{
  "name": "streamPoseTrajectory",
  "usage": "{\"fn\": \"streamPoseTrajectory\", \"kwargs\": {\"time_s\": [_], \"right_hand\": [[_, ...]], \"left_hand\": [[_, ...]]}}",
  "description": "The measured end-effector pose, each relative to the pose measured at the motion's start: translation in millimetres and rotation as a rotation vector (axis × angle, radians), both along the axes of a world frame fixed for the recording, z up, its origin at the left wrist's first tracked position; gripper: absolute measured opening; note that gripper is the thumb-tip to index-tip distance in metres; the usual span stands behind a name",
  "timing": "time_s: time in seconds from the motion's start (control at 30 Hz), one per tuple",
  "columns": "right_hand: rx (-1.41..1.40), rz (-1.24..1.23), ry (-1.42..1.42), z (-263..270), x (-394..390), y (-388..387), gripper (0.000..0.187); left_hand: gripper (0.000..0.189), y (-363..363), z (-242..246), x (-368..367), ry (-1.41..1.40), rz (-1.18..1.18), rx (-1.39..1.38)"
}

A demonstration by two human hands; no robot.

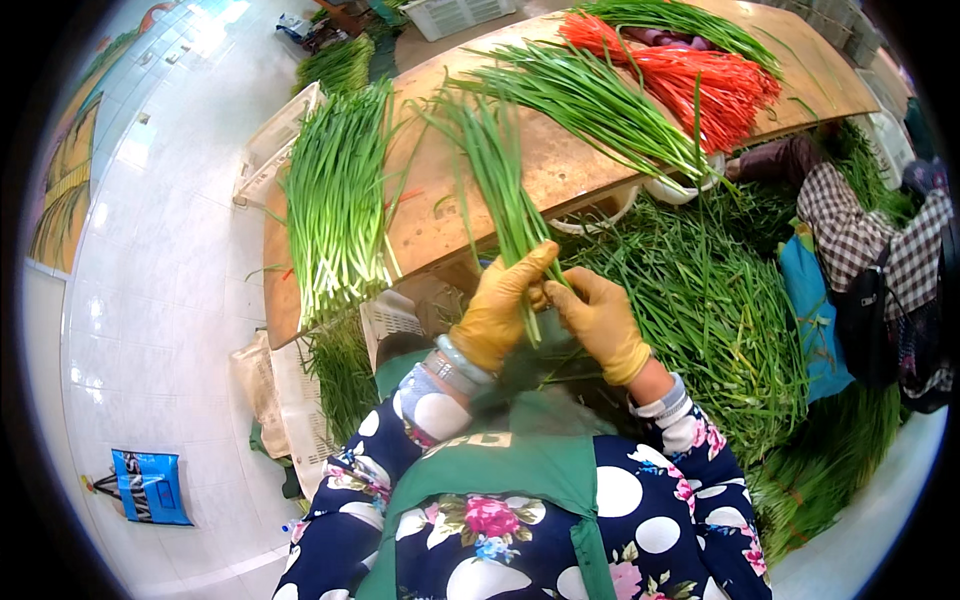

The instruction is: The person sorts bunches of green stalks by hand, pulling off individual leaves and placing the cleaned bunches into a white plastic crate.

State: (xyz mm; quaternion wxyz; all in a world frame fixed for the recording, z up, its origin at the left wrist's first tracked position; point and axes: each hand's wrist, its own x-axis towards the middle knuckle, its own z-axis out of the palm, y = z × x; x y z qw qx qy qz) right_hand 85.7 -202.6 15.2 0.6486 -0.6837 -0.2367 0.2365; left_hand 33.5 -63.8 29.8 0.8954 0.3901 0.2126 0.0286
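My left hand (496,304), in a yellow rubber glove, grips a small bunch of garlic chives (501,176) near its pale lower ends. The leaves slope up and away over the edge of the wooden table (442,217). Close beside it, my right hand (600,319), gloved alike, pinches a chive stalk at the right side of the bunch; its fingertips are partly hidden. A broad, neatly aligned pile of chives (337,195) lies on the table to the left. More loose chives (592,109) lie to the right, next to a heap of red tie strips (705,90).
Loose leaves (697,300) form a large heap right of my hands. Another person in a checkered sleeve (847,217) sits beyond it. White plastic crates (281,139) stand by the table's left end. A blue bag (152,486) lies on the tiled floor (161,360).
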Motion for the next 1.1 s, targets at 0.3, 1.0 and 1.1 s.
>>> {"fn": "streamPoseTrajectory", "kwargs": {"time_s": [0.3,1.0,1.1], "right_hand": [[0.087,-0.132,0.169,-4,-11,-33,0.03],[0.058,0.075,0.117,11,-13,51,0.034],[-0.02,-0.043,0.058,10,-19,10,0.03]], "left_hand": [[0.017,-13,8,0,-0.003,0.056,0.114],[0.026,55,29,-45,-0.101,0.03,0.051],[0.027,68,24,-48,-0.119,0.198,0.114]]}}
